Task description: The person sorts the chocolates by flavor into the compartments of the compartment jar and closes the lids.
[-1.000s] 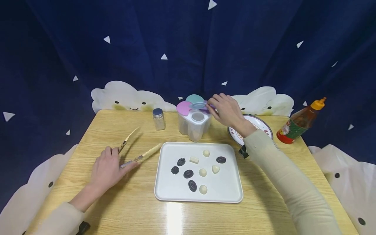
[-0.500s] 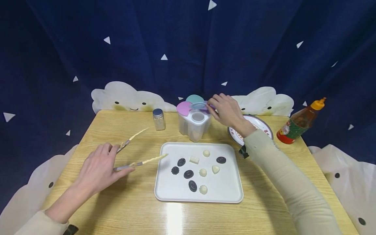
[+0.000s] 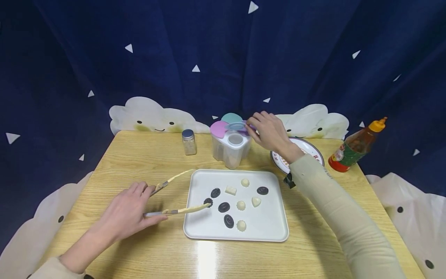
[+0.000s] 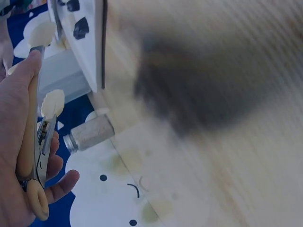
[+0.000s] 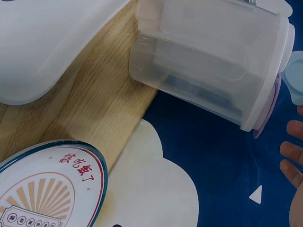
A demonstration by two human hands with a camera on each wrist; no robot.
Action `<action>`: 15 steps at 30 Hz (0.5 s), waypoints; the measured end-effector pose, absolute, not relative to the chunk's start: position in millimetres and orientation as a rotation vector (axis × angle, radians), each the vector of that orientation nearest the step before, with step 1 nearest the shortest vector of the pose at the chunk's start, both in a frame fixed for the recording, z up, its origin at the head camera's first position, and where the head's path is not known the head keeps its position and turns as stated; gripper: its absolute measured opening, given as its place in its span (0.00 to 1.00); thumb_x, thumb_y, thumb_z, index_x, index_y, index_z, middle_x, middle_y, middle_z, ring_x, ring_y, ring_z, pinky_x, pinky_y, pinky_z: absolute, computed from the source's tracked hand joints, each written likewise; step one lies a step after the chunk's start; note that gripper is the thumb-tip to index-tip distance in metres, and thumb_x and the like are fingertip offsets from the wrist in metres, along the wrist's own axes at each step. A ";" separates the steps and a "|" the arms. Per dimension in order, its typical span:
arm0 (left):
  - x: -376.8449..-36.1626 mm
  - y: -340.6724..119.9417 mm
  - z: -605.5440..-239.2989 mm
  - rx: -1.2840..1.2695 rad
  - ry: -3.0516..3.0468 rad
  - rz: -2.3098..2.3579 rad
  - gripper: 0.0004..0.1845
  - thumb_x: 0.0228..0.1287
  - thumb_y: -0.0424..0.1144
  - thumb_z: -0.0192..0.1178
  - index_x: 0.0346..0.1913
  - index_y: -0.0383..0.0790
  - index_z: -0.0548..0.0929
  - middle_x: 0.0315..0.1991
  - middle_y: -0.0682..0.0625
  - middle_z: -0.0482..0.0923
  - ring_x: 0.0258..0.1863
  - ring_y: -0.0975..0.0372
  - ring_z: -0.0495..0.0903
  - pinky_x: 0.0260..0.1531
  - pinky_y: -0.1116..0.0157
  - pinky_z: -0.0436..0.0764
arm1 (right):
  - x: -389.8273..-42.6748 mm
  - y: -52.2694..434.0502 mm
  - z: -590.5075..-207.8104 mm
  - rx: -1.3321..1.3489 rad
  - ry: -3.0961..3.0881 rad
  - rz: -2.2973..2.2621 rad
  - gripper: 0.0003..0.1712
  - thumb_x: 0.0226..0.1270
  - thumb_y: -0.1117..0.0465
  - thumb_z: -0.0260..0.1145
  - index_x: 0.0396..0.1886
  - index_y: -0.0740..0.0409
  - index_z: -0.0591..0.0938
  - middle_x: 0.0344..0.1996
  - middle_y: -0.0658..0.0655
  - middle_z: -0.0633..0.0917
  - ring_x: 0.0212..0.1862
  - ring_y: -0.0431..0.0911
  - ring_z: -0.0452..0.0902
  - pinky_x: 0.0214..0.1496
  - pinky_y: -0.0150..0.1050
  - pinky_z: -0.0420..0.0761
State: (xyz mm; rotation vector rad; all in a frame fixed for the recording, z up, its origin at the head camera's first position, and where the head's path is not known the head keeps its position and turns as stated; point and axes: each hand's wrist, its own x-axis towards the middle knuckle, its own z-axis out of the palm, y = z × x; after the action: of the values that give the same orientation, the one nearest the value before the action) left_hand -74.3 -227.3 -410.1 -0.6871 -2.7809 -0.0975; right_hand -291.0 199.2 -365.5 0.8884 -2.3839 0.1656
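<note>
Rightward of the left grip (image 3: 127,213), curled round spread tongs (image 3: 170,212), lies a white tray (image 3: 270,224) of dark and pale pieces (image 3: 228,221), one tong tip (image 3: 201,208) visually overlapping a dark scalloped piece (image 3: 208,200); just beside the right grip (image 3: 267,131), which pinches a raised lid (image 3: 235,126), stands a translucent container (image 3: 231,156).

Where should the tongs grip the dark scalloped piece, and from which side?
Grip the dark scalloped piece across its round rim, probably from the left: dark oval pieces sit to its right, bare tray to its left. The left hand holds the tongs spread there, one tip overlapping it in the head view.
</note>
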 end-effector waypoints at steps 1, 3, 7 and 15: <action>-73.8 -226.1 -412.1 -0.700 -2.785 -0.096 0.42 0.50 0.73 0.72 0.51 0.37 0.82 0.39 0.48 0.79 0.38 0.56 0.79 0.35 0.55 0.83 | -290.9 199.2 -365.4 0.889 -2.383 0.166 0.14 0.78 0.51 0.63 0.46 0.55 0.87 0.39 0.56 0.88 0.41 0.55 0.79 0.43 0.49 0.79; -72.9 -224.0 -415.7 -0.726 -2.786 -0.083 0.41 0.51 0.72 0.72 0.50 0.38 0.82 0.39 0.48 0.79 0.39 0.56 0.80 0.34 0.56 0.83 | -291.0 199.5 -365.5 0.887 -2.385 0.167 0.13 0.78 0.52 0.63 0.46 0.55 0.87 0.40 0.56 0.88 0.41 0.55 0.79 0.43 0.49 0.79; -72.1 -220.5 -422.4 -0.778 -2.781 -0.054 0.38 0.53 0.70 0.73 0.49 0.39 0.82 0.37 0.51 0.77 0.36 0.60 0.77 0.30 0.60 0.80 | -290.9 199.8 -365.0 0.882 -2.393 0.166 0.13 0.78 0.52 0.63 0.46 0.55 0.88 0.40 0.56 0.88 0.41 0.55 0.79 0.43 0.49 0.78; -73.6 -215.9 -432.4 -0.853 -2.731 -0.030 0.32 0.54 0.67 0.74 0.45 0.42 0.82 0.35 0.53 0.76 0.33 0.63 0.73 0.25 0.66 0.75 | -290.9 199.3 -364.9 0.899 -2.378 0.164 0.13 0.78 0.52 0.63 0.46 0.55 0.88 0.40 0.56 0.88 0.40 0.54 0.79 0.43 0.49 0.78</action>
State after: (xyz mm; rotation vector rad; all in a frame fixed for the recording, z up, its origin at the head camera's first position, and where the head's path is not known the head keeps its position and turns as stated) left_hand -73.6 -215.9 -432.4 -0.8531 -2.7311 -0.0303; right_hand -290.9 199.3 -364.9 0.8993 -2.3783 0.1641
